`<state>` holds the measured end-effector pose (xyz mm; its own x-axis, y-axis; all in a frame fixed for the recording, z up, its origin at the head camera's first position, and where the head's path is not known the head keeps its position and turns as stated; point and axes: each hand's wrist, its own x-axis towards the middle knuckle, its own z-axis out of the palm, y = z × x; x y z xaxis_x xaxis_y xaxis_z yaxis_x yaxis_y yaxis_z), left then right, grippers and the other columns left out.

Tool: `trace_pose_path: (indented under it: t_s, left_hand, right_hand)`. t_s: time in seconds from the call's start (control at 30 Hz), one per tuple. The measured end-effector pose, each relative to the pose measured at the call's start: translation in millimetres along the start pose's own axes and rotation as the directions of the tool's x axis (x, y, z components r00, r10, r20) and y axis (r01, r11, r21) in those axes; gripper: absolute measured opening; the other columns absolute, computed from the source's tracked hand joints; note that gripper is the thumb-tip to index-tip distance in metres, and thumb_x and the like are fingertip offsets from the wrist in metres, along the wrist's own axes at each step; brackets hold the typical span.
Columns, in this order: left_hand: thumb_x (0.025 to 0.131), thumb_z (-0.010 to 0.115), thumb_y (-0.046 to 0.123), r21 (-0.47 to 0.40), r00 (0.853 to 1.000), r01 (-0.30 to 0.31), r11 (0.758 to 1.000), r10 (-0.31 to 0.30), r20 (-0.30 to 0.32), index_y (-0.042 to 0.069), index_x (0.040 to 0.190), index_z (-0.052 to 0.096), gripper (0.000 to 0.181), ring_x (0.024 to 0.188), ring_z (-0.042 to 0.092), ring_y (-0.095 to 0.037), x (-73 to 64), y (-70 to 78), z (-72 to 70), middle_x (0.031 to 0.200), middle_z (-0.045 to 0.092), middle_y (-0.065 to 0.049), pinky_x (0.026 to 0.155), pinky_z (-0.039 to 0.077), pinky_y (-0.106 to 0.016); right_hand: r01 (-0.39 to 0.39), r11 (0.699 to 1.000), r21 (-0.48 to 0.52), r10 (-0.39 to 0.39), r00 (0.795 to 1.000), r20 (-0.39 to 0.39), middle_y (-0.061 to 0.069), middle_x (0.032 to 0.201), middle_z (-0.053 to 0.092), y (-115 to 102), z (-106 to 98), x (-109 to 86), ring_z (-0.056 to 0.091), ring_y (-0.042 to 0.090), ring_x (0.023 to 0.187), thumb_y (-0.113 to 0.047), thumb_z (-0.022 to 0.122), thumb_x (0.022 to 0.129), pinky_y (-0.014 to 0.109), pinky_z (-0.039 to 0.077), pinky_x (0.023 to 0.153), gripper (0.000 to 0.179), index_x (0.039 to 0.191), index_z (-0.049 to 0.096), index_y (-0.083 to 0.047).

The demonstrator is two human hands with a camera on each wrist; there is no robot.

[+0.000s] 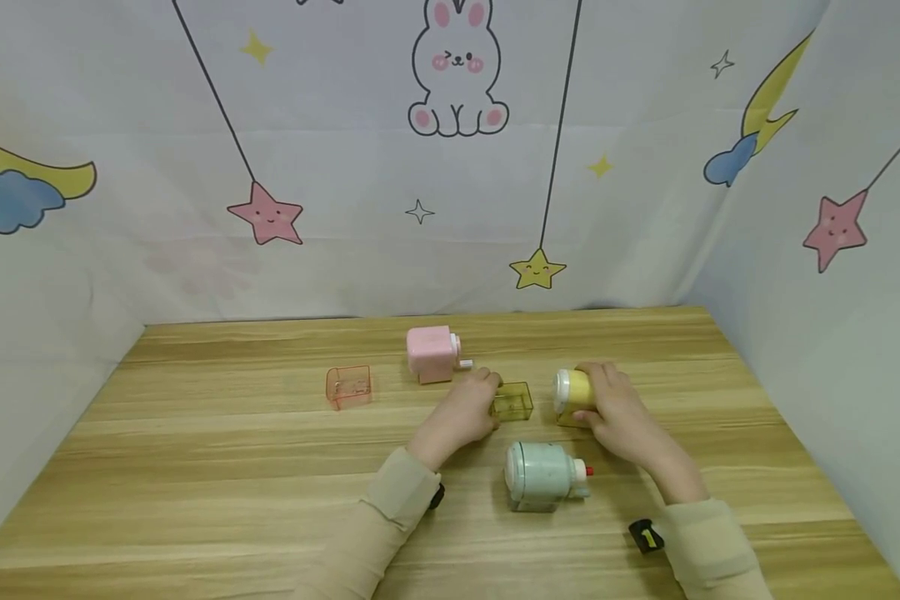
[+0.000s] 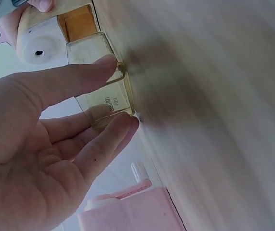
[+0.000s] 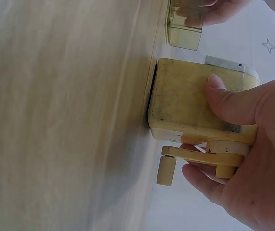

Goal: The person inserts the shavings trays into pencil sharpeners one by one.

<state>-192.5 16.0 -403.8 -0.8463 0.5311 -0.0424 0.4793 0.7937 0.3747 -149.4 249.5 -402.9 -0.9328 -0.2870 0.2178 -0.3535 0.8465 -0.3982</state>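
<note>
My left hand [image 1: 461, 412] pinches a see-through yellow shavings drawer [image 1: 519, 402] between thumb and fingers, low at the tabletop. Small lettering shows through the drawer's wall in the left wrist view. To the right, my right hand [image 1: 621, 417] grips a yellow crank pencil sharpener [image 3: 185, 96], with the thumb along one side and other fingers near its crank handle [image 3: 190, 155]. The sharpener's white front [image 2: 40, 52], with the pencil hole, faces left toward the drawer. A gap separates drawer and sharpener in the head view.
A pink crank sharpener [image 1: 431, 352] stands behind my left hand. A teal sharpener [image 1: 543, 473] with a red-tipped crank sits nearer, between my forearms. Farther left lies a see-through orange-red drawer [image 1: 348, 386]. A printed cloth wall [image 1: 375, 275] borders the wooden table [image 1: 195, 467].
</note>
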Motion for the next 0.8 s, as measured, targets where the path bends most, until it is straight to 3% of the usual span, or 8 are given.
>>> trace_pose_path:
  t_s: [0.8]
  left_hand:
    - [0.08,0.076,0.011,-0.016,1.0,-0.028,0.999,0.028,0.001,0.001,0.125,0.055,0.051,0.108,0.058,-0.026,2.2,3.9,1.6,0.118,0.06,-0.011,0.094,0.051,-0.035]
  right_hand:
    - [0.002,1.0,-0.017,-0.002,1.0,-0.006,0.021,0.106,0.053,-6.6,5.1,2.6,0.052,0.032,0.094,-0.008,0.072,0.081,0.048,0.048,0.082,0.054,0.125,0.044,0.005]
